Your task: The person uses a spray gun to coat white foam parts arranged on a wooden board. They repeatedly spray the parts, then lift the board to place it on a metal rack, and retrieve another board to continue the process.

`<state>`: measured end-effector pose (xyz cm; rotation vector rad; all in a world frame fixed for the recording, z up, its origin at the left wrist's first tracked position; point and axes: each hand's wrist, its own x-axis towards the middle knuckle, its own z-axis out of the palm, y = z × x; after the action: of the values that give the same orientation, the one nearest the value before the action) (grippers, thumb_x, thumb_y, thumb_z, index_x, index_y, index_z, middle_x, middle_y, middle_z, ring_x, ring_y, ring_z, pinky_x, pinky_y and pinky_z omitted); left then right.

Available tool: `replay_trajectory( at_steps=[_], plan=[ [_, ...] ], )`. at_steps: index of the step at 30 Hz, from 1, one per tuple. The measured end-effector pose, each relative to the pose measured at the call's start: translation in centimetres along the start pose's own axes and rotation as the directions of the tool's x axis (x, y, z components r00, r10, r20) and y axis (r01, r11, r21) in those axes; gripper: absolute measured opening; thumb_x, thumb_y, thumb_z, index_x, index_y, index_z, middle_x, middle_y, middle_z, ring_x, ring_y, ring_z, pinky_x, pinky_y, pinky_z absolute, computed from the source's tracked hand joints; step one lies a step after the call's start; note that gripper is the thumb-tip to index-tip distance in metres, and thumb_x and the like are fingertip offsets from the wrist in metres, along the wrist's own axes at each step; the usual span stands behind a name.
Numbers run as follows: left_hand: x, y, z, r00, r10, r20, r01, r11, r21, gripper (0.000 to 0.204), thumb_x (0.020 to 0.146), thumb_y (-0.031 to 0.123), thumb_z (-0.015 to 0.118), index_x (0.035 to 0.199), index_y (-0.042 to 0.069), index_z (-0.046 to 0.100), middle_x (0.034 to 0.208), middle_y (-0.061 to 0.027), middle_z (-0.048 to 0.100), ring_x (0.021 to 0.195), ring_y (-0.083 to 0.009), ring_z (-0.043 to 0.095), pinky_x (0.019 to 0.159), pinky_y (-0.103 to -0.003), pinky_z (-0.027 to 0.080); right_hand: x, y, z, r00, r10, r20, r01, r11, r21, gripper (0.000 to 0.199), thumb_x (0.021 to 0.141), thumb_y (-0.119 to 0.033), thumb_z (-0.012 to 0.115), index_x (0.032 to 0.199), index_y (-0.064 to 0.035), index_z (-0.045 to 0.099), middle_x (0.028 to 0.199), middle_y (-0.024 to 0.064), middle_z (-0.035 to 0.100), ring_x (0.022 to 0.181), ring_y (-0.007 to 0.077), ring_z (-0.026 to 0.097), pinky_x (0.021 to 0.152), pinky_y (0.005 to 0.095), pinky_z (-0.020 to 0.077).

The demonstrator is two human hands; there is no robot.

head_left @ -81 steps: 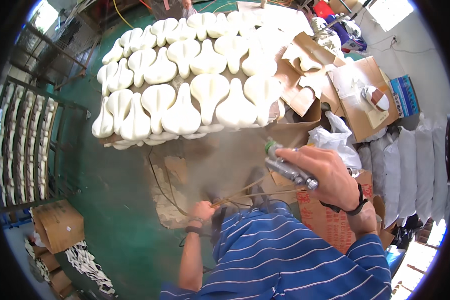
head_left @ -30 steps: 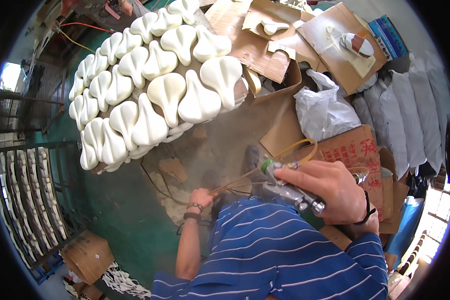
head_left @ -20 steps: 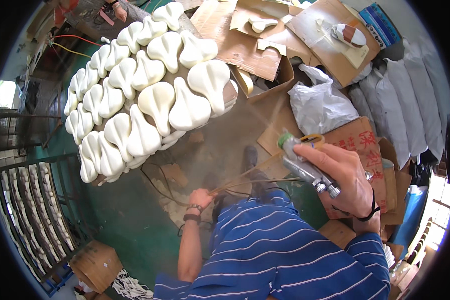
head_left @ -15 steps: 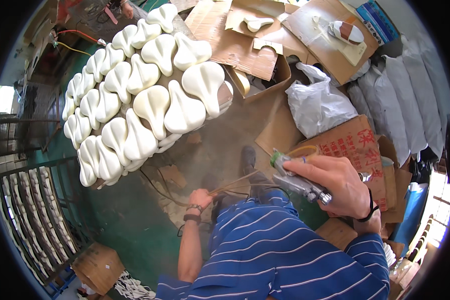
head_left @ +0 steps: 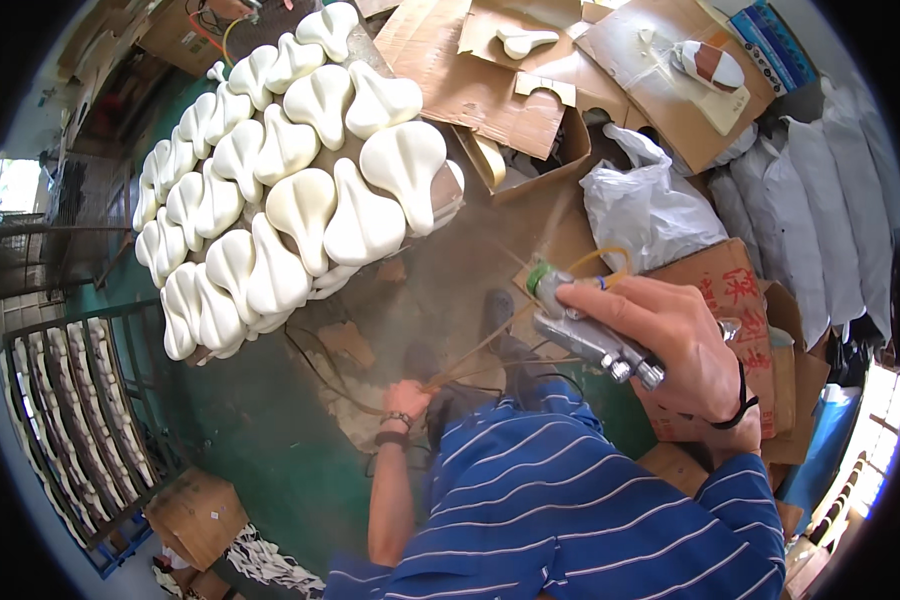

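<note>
My right hand (head_left: 685, 340) is closed round a metal spray gun (head_left: 592, 338) with a green ring at its nozzle. The gun points away from me, and a faint streak of spray mist leaves the nozzle. A yellow tube loops over the gun's top. Low in front of my body, my left hand (head_left: 407, 400) grips a bundle of thin brown hoses (head_left: 485, 348) that runs across toward the gun. Ahead to the left, rows of cream bicycle saddles (head_left: 302, 215) lie close together on a raised support; neither hand touches them.
An open cardboard box (head_left: 570, 150), flattened cardboard and a white plastic bag (head_left: 650, 215) stand ahead right. Wrapped grey-white bundles (head_left: 805, 220) line the right side. At left is a dark rack (head_left: 80, 430) of pale pieces. Another person's hand (head_left: 232, 8) shows at the far edge.
The spray gun and my right hand have shifted slightly left, and a mist streak now shows at the nozzle. My left hand keeps its hold. The other person's hand and hoses have moved.
</note>
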<state>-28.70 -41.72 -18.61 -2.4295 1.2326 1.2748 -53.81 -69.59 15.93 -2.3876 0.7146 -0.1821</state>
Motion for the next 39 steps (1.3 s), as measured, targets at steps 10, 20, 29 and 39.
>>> replay_trajectory(
  at_steps=[10,20,29,39],
  plan=[
    [-0.6,-1.3,1.2,0.990,0.049,0.128,-0.059,0.996,0.070,0.045,0.080,0.052,0.062,0.086,0.008,0.073,0.090,-0.0190,0.068,0.088,-0.0388,0.064,0.077,-0.046,0.051,-3.9,-2.5,1.3,0.999,0.051,0.004,-0.051,0.998,0.026,0.061,0.068,-0.012,0.072,0.127,-0.0116,0.056,0.083,0.0085,0.058,0.076,0.0296,0.061,0.062,0.0390,0.0473],
    [0.8,-5.5,-0.6,0.992,0.108,0.069,-0.113,0.992,0.063,0.042,0.077,0.049,0.068,0.079,0.007,0.072,0.082,-0.0186,0.067,0.081,-0.0377,0.064,0.069,-0.046,0.049,-5.3,-6.9,3.6,0.978,0.207,0.017,-0.208,0.975,0.079,0.060,0.063,-0.006,0.070,0.123,-0.0085,0.060,0.090,0.0137,0.064,0.081,0.0340,0.063,0.069,0.0400,0.0503],
    [3.0,-8.5,-3.0,0.998,0.018,-0.066,-0.019,1.000,-0.023,0.041,0.078,0.046,0.066,0.086,0.007,0.072,0.085,-0.0195,0.067,0.084,-0.0402,0.063,0.071,-0.047,0.050,0.3,14.9,12.7,0.786,0.591,-0.181,-0.557,0.804,0.208,0.045,0.075,-0.011,0.063,0.119,-0.0104,0.064,0.086,0.0188,0.067,0.081,0.0373,0.064,0.074,0.0434,0.0500],
    [8.0,-3.4,-8.0,0.952,-0.306,0.015,0.306,0.952,-0.016,0.032,0.078,0.040,0.065,0.086,0.010,0.073,0.087,-0.0178,0.068,0.085,-0.0384,0.064,0.076,-0.045,0.051,15.5,51.4,26.8,0.627,0.778,-0.036,-0.778,0.628,0.015,0.025,0.064,-0.019,0.067,0.080,0.0001,0.069,0.080,0.0257,0.067,0.080,0.0398,0.067,0.072,0.0446,0.0536]
  ],
)
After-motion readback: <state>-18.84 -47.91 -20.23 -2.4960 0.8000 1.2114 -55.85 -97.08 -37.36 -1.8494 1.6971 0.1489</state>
